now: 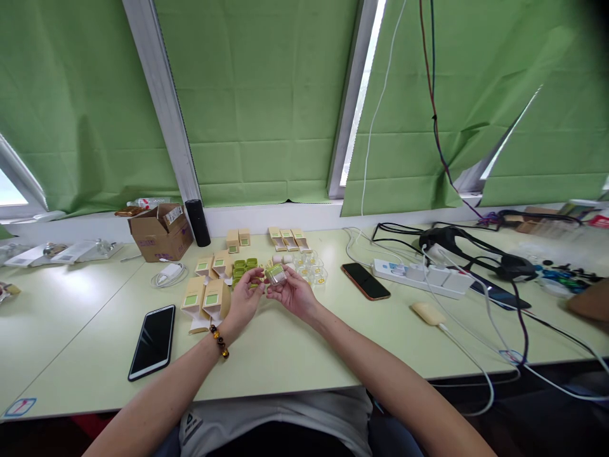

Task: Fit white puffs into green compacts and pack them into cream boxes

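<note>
My left hand and my right hand meet over the pale green table, both with fingers curled around one small clear case with a green insert. Just left of my hands stand tan cartons with green labels. Several small green cups sit behind my left hand, and several clear cases with yellow bits lie behind my right hand. A beaded bracelet is on my left wrist.
A black phone lies at the left, another phone at the right. A white power strip with cables, a headset, a cardboard box, a black cylinder and a white charger stand around.
</note>
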{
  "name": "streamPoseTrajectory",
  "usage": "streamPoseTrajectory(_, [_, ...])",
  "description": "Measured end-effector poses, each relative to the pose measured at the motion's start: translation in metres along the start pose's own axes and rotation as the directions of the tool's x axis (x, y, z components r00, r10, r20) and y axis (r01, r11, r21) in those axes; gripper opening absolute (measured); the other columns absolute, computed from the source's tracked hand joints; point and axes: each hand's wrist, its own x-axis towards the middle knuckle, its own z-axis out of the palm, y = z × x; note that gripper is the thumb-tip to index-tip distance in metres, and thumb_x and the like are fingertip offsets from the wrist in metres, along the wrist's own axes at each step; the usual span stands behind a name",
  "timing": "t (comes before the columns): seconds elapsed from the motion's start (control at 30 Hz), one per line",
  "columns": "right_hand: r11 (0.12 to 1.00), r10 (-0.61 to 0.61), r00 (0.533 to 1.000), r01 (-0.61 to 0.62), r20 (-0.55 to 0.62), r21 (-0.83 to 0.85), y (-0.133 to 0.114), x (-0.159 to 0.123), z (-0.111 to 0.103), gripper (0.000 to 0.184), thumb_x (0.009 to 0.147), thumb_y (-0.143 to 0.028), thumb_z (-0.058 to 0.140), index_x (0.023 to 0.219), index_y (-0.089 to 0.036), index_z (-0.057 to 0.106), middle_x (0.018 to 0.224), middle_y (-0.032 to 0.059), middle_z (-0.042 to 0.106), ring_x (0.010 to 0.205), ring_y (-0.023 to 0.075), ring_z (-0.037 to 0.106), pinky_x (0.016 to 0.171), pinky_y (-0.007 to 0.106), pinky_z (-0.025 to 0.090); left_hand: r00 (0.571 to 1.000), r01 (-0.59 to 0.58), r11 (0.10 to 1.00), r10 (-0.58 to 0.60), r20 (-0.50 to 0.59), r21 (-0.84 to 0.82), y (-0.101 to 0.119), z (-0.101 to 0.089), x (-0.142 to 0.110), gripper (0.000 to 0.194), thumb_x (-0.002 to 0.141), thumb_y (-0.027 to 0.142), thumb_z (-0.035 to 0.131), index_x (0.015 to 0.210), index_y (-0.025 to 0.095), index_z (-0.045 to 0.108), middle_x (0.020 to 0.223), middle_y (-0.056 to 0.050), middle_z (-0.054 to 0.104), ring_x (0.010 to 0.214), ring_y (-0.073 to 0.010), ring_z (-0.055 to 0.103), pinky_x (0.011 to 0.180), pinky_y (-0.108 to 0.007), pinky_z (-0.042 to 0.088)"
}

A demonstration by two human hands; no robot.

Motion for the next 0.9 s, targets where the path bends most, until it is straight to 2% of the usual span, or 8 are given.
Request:
streamPoseTrajectory(0.13, [0.999,0.035,0.999,-0.036,0.008,0.019,0.002,-0.001,0.002,0.019,0.103,-0.024,0.051,0.122,-0.023,0.051,0.090,0.0065,0.079,0.070,0.0203,0.078,0.070,0.038,0.065,1.000,-0.022,0.999,0.021,0.021,0.041,0.001,0.001,-0.001,0.042,0.091,0.044,0.073,0.123,0.019,0.062,0.119,-0.012,0.066,0.105,-0.0215,0.065,0.087,-0.035,0.058])
streamPoseTrajectory(0.37, [0.994,0.111,0.992,-0.112,0.059,0.012,0.006,-0.001,-0.002,0.015,0.103,-0.027,0.052,0.116,-0.021,0.052,0.087,0.0079,0.078,0.066,0.0217,0.078,0.066,0.036,0.064,1.000,-0.011,0.998,0.011,0.000,0.054,-0.003,0.000,0.000,0.038,0.089,0.043,0.075,0.116,0.019,0.062,0.115,-0.011,0.066,0.106,-0.0225,0.064,0.086,-0.035,0.058])
streamPoseTrajectory(0.5, [0.996,0.085,0.993,-0.086,0.081,0.005,0.004,-0.003,0.002,0.019,0.102,-0.031,0.056,0.118,-0.021,0.054,0.093,0.0077,0.078,0.075,0.0219,0.078,0.074,0.040,0.064,1.000,0.000,0.999,0.000,0.015,0.040,0.000,-0.001,-0.001,0.039,0.090,0.042,0.073,0.120,0.019,0.062,0.118,-0.012,0.066,0.107,-0.0223,0.063,0.088,-0.034,0.057])
streamPoseTrajectory(0.63, [1.000,0.007,0.999,-0.006,0.052,-0.025,0.001,-0.003,0.005,0.035,0.093,-0.036,0.072,0.122,-0.024,0.057,0.105,0.0066,0.077,0.093,0.0226,0.077,0.090,0.045,0.063,1.000,0.017,1.000,-0.017,-0.021,0.006,0.006,-0.003,-0.001,0.044,0.090,0.041,0.072,0.126,0.020,0.060,0.122,-0.012,0.065,0.109,-0.0228,0.063,0.089,-0.035,0.056])
streamPoseTrajectory(0.7, [0.994,-0.052,0.998,0.054,0.022,-0.092,0.001,-0.003,0.004,0.046,0.085,-0.036,0.081,0.124,-0.026,0.059,0.112,0.0056,0.074,0.100,0.0229,0.075,0.097,0.047,0.061,0.998,0.015,1.000,-0.015,-0.054,0.014,0.008,-0.004,0.000,0.043,0.091,0.042,0.070,0.127,0.020,0.060,0.125,-0.012,0.064,0.111,-0.0235,0.062,0.090,-0.035,0.056])
streamPoseTrajectory(0.77, [0.966,-0.121,0.992,0.113,-0.022,-0.231,0.004,-0.002,0.002,0.056,0.076,-0.036,0.088,0.124,-0.028,0.062,0.116,0.0046,0.070,0.102,0.0227,0.072,0.098,0.048,0.060,0.998,0.008,0.999,-0.006,-0.062,0.045,0.010,-0.005,-0.001,0.040,0.094,0.044,0.067,0.126,0.020,0.060,0.127,-0.013,0.064,0.114,-0.0241,0.062,0.090,-0.035,0.055])
streamPoseTrajectory(0.83, [0.890,-0.191,0.979,0.145,-0.065,-0.431,0.007,-0.001,0.000,0.060,0.069,-0.035,0.092,0.123,-0.028,0.065,0.116,0.0045,0.067,0.102,0.0225,0.069,0.096,0.046,0.060,0.998,-0.004,0.994,0.011,-0.059,0.110,0.010,-0.005,-0.001,0.040,0.096,0.045,0.066,0.127,0.021,0.060,0.128,-0.013,0.064,0.114,-0.0242,0.062,0.090,-0.035,0.054])
streamPoseTrajectory(0.9, [0.763,-0.270,0.960,0.170,-0.069,-0.624,0.012,-0.002,0.000,0.057,0.069,-0.036,0.092,0.120,-0.027,0.068,0.117,0.0059,0.064,0.104,0.0229,0.065,0.091,0.042,0.061,0.998,-0.015,0.980,0.026,-0.051,0.198,0.010,-0.005,-0.003,0.042,0.093,0.045,0.069,0.127,0.021,0.061,0.129,-0.013,0.064,0.113,-0.0243,0.062,0.088,-0.035,0.054])
